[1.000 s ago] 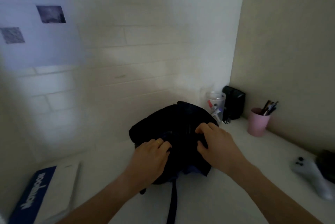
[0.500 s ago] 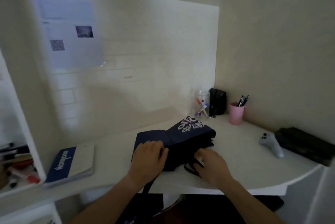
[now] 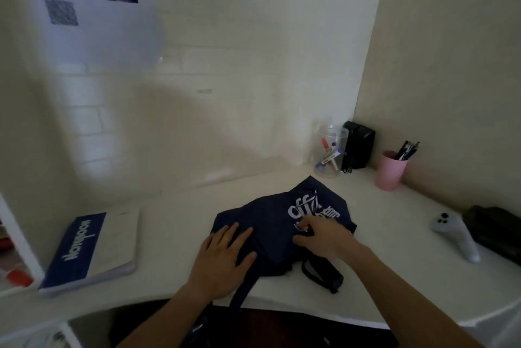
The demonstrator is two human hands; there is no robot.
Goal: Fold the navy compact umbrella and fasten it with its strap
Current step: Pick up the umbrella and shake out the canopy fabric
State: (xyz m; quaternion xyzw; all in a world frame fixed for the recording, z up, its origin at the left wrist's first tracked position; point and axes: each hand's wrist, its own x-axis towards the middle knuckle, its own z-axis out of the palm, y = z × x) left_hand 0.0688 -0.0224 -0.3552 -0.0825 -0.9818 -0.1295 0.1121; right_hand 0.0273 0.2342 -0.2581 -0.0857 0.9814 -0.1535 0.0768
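With both flat on it, navy umbrella on desk.

White desk bears umbrella, notebook, pink cup, perhaps a controller.

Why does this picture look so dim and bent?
Head view: wide-angle lens curves the wall panel and desk edge; dim light, a broad soft shadow across the wall; the navy umbrella reads almost black; notebook lettering is soft, slightly blurred.
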